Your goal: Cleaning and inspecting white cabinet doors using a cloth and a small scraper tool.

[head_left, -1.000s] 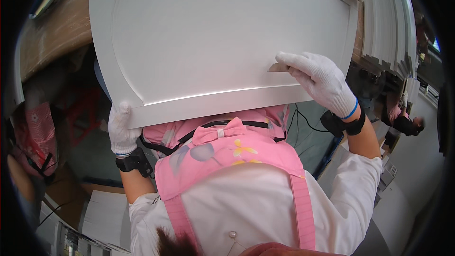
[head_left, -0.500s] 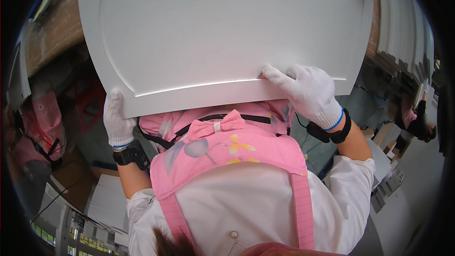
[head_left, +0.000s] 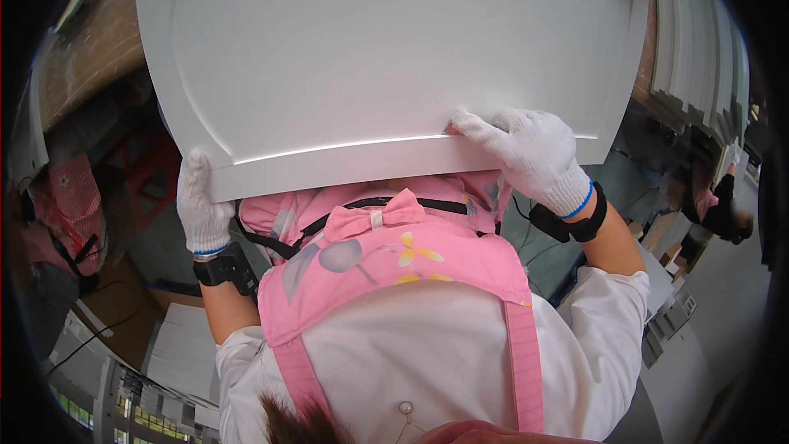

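Note:
A large white cabinet door panel [head_left: 394, 57], with a recessed middle and a raised frame, lies in front of me, its near edge against my pink apron. My left hand [head_left: 202, 204], in a white knit glove, grips the panel's near left corner, thumb on top and the other fingers hidden by the edge. In a matching glove, my right hand [head_left: 534, 148] presses on the near frame strip, right of the middle. Its fingers are closed together at the inner groove. A small reddish bit [head_left: 451, 128] shows at its fingertips, too small to make out.
Beneath the panel is a brown work table [head_left: 94, 53]. Several white panels [head_left: 699, 41] stand stacked at the far right. A person in pink checked clothing [head_left: 76, 197] is at the left; another person [head_left: 723, 201] is at the right. A red stool-like frame [head_left: 144, 181] stands below the table.
My right hand has shifted very slightly up and left along the frame strip. My left hand stays at the corner, and the panel keeps its place.

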